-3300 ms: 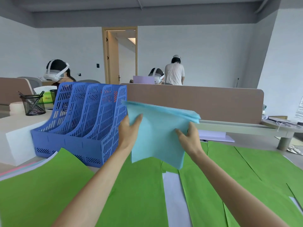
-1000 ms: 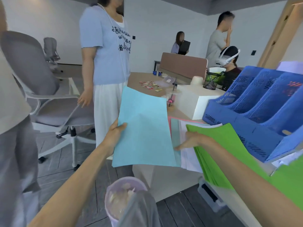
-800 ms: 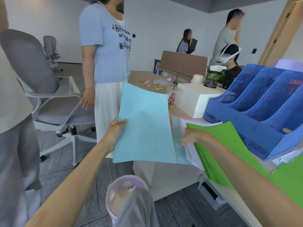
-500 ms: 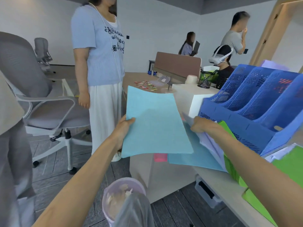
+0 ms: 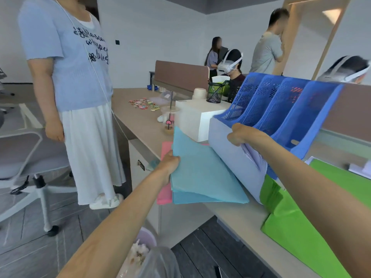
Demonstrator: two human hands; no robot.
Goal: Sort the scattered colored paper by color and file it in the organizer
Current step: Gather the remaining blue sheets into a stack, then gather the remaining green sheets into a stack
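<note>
Left hand (image 5: 169, 164): reaching out over the counter (image 5: 241, 217) edge, fingers clamping the near left edge of the light blue sheets (image 5: 202, 173), thumb lying on top.

Light blue sheets: lying in a loose pile at the counter's front corner and overhanging its edge a little. Their far right side is tucking in under the raised lavender stack (image 5: 234, 157). At least two layers are showing, the lower one a deeper blue.

Pink sheet (image 5: 165, 177): lying beneath the blue pile, showing only as a strip along its left side.

Right hand (image 5: 244, 135): fingers curling round the upper edge of the lavender stack and holding it tilted up off the counter, just in front of the organizer (image 5: 281, 105).

Organizer: blue perforated plastic with several upright slots, standing on the counter behind the right hand. What its slots are holding I cannot tell.

Green sheets (image 5: 297, 227): spreading over the counter to the right, partly under the lavender stack and under the right forearm.

White box (image 5: 198, 119): sitting to the left of the organizer, carrying a mesh cup (image 5: 215, 93).

Drink cup (image 5: 169, 121): standing beside the box, with a straw.

Bystander (image 5: 80, 81): standing to the left in a blue top and white skirt, next to an office chair (image 5: 24, 157).

Waste bin (image 5: 144, 255): sitting on the floor below the left forearm, lined with a plastic bag.
</note>
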